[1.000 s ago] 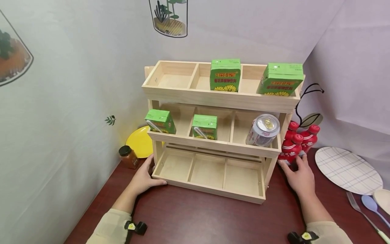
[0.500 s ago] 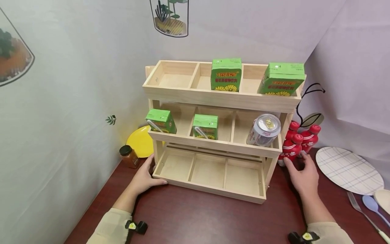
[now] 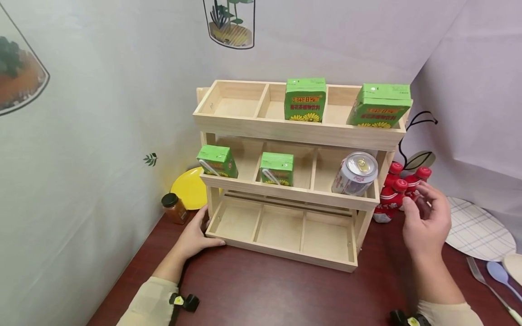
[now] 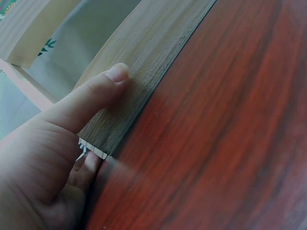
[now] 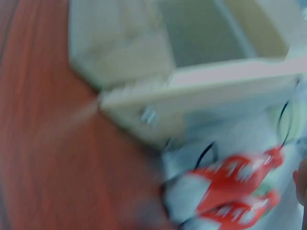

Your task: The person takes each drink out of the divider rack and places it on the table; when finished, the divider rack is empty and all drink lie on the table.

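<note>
Head view: the left hand grips the central rack at its 8 o'clock corner; the right hand, loosely curved and holding nothing, is near the bottles at 3 o'clock. A firm, low left grip seems best to steady it.

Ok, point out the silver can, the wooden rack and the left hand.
Silver can (image 3: 353, 179), head view: its curved side.
Wooden rack (image 3: 289, 192), head view: middle tier's front board.
Left hand (image 3: 194, 237), head view: back of the hand.

Bottles right of the rack, jar and one plate left.
</note>
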`<action>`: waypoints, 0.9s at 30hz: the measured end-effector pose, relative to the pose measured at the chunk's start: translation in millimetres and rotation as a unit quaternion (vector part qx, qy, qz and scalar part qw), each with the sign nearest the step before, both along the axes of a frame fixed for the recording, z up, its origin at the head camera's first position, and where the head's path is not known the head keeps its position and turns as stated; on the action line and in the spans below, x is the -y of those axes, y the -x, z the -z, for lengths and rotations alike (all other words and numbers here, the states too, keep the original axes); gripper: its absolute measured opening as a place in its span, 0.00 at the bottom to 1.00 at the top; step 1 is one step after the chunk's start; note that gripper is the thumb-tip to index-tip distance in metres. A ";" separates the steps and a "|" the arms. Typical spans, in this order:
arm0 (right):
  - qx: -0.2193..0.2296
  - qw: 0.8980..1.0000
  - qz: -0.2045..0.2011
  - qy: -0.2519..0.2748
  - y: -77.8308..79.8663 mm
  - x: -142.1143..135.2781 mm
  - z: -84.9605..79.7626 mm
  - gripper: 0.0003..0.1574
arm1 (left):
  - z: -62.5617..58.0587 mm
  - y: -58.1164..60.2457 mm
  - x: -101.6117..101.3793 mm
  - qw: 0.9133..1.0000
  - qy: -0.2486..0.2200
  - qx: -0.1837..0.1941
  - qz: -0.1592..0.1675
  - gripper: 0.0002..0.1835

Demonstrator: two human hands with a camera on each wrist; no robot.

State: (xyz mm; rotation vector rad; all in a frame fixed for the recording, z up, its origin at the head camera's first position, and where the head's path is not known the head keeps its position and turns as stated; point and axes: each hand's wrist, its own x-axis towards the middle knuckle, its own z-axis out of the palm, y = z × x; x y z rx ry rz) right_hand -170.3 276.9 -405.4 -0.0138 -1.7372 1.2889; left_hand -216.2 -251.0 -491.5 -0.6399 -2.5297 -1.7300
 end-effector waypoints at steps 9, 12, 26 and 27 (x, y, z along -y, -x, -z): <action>-0.160 0.973 -0.153 0.070 -15.2 49.9 -53.3 0.24 | -1.8 -0.5 1.0 1.000 -0.003 0.008 -0.008 0.65; -0.165 0.962 -0.199 0.085 -14.4 61.7 -59.7 0.25 | -1.2 -1.3 0.4 1.000 -0.004 0.009 -0.005 0.65; -0.066 0.990 -0.075 -0.096 -16.8 99.6 -59.2 0.40 | -1.0 -2.4 -2.2 1.000 0.003 0.004 -0.008 0.65; -0.059 0.991 -0.062 -0.105 -15.9 101.0 -58.2 0.42 | -1.6 -1.9 -1.9 1.000 0.005 0.003 -0.009 0.65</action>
